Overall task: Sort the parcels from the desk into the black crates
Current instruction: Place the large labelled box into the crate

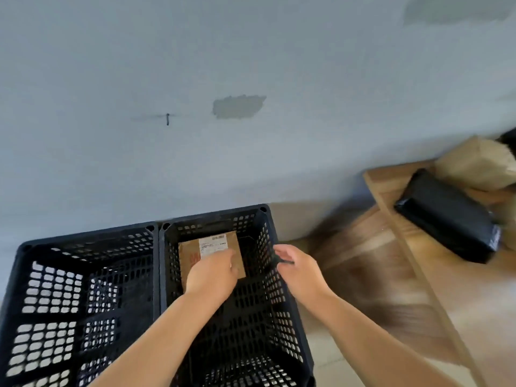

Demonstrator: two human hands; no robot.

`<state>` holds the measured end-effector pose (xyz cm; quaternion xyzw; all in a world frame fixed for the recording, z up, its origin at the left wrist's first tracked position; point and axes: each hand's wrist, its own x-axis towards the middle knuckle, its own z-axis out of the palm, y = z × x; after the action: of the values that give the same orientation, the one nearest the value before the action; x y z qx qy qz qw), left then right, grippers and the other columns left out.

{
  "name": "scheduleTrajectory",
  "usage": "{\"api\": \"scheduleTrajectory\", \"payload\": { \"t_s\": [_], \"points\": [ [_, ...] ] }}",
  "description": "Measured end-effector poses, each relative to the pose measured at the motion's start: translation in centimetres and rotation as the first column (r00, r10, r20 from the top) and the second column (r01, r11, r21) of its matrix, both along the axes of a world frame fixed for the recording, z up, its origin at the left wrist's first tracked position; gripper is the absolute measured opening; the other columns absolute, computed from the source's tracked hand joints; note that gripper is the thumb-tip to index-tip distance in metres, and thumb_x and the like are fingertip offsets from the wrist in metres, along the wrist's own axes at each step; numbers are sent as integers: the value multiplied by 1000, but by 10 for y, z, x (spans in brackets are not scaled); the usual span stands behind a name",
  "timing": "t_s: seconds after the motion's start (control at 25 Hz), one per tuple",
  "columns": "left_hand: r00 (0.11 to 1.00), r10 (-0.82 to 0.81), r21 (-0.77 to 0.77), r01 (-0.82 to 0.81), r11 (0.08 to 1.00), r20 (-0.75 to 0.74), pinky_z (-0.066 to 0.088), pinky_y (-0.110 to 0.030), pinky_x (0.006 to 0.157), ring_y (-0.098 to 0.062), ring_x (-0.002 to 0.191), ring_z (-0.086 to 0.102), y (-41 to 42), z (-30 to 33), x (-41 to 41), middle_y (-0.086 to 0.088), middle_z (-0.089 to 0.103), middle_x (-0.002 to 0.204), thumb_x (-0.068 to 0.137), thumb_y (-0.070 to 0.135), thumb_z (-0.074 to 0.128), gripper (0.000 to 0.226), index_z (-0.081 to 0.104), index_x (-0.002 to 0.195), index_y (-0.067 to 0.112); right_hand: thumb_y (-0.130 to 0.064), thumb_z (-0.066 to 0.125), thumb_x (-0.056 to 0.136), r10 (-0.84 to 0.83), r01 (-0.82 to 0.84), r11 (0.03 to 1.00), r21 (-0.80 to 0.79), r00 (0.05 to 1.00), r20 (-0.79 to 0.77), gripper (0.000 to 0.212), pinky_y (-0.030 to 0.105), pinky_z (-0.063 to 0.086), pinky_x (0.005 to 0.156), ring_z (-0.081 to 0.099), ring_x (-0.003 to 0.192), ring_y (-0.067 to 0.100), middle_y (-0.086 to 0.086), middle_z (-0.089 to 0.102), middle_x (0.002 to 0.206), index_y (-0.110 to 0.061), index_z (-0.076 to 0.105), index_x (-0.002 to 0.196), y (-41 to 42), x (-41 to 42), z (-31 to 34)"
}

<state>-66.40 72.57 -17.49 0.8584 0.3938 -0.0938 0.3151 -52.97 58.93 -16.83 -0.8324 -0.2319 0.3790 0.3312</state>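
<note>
Pale blue wall [251,65] fills the background, with a grey patch [238,106] of missing paint and a small hook [167,119] on it. Two black crates stand side by side against it: the left crate [75,275] and the right crate [282,303], both with perforated walls. Inside the right crate sits a brown parcel [190,261], flat and cardboard-coloured, with a white printed label and barcode near its top edge and faint red lettering lower down. The left hand [210,275] reaches into this crate, its fingers bent over the parcel's lower edge, holding it. The right hand [297,270] hovers over the crate's right rim, fingers loosely curled, holding nothing I can make out. Off to the right, a wooden desk [391,185] carries a black parcel [446,216] and a tan parcel [474,163].
</note>
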Motion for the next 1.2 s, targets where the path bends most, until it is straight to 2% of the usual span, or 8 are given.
{"api": "scheduleTrajectory", "payload": {
  "t_s": [0.28,0.48,0.6,0.64,0.76,1.0,1.08,1.2],
  "points": [
    [962,-135,66,123,990,237,48,-27,87,-7,111,57,-82,99,70,12,60,126,96,34,47,36,51,131,30,-12,50,93,-225,209,970,128,966,128,40,15,40,94,50,114,-4,-24,57,117,-37,57,123,-119,41,101],
    [904,-329,89,317,944,273,47,-25,85,-5,109,58,-195,132,113,15,62,121,95,37,47,32,56,125,32,-4,51,90,-361,324,922,214,917,167,45,15,44,89,57,104,-2,-21,62,110,-45,61,105,-229,64,132],
    [868,-416,133,394,909,271,47,-24,85,-6,109,58,-281,147,149,14,63,119,95,36,47,32,57,125,31,-4,50,88,-451,420,876,236,887,99,48,13,45,62,58,74,-3,-14,65,104,-51,60,93,-319,87,142],
    [854,-445,150,419,896,269,47,-24,85,-6,108,58,-314,152,162,14,63,119,95,36,48,31,57,125,31,-5,50,87,-475,445,861,244,877,77,47,12,43,59,58,73,-3,-14,64,104,-51,59,93,-353,96,145],
    [820,-509,165,482,861,262,48,-26,86,-7,106,59,-403,160,199,12,64,117,95,36,48,31,58,124,30,-4,50,88,-506,474,841,260,860,69,45,8,41,71,56,100,-2,-19,60,107,-48,59,98,-446,126,153],
    [813,-480,6,506,862,329,52,-22,77,1,87,59,-553,182,265,20,60,96,95,36,51,26,58,120,31,-3,51,86,-619,569,773,280,774,133,42,9,40,72,58,96,-3,-23,63,99,-42,63,90,-617,188,183],
    [808,-479,-8,512,859,342,52,-17,67,-1,80,61,-578,189,283,22,59,87,95,35,51,24,58,118,32,-1,53,86,-654,593,745,307,741,156,42,14,42,75,60,95,2,-21,64,96,-41,64,87,-648,207,189],
    [792,-502,15,531,847,349,44,-8,52,4,75,59,-609,196,320,23,57,83,95,35,51,23,59,117,32,-3,54,87,-676,608,726,321,718,167,35,10,41,69,59,83,-5,-21,62,93,-35,67,92,-686,236,196]
  ]
}}
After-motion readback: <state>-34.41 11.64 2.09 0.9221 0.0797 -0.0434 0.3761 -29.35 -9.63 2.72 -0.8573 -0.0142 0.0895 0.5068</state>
